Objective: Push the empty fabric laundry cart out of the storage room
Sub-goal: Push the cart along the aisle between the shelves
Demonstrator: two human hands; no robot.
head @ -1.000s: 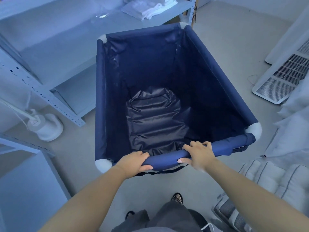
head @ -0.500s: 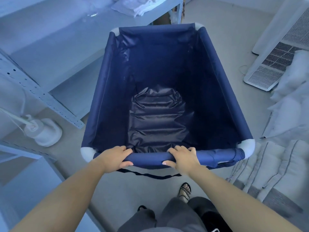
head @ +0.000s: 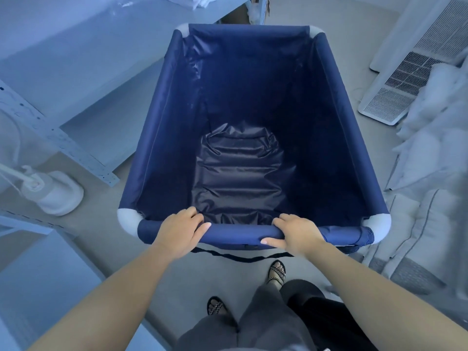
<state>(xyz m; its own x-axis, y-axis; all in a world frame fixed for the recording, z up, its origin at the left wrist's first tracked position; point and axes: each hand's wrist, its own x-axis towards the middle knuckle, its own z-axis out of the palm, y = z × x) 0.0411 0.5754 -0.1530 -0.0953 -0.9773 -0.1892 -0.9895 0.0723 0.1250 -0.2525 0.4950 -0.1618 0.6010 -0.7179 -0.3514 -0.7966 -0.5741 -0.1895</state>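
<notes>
The navy fabric laundry cart (head: 162,122) fills the middle of the head view, with white corner joints and nothing inside but its wrinkled dark bottom. My left hand (head: 181,230) is wrapped over the near top rail, left of centre. My right hand (head: 297,233) grips the same rail right of centre, thumb under the bar. A black strap hangs below the rail. The cart's wheels are hidden.
Metal shelving (head: 63,145) stands close along the cart's left side. A white floor-standing appliance base (head: 54,193) sits at the left. Pillows and folded bedding (head: 430,160) are piled on the right, with a white vented unit (head: 405,84) beyond. Bare floor lies ahead.
The cart has rolled forward and swung to square up in front of me. The shelving and vented unit have slid back past it. Both hands have kept their hold on the rail.
</notes>
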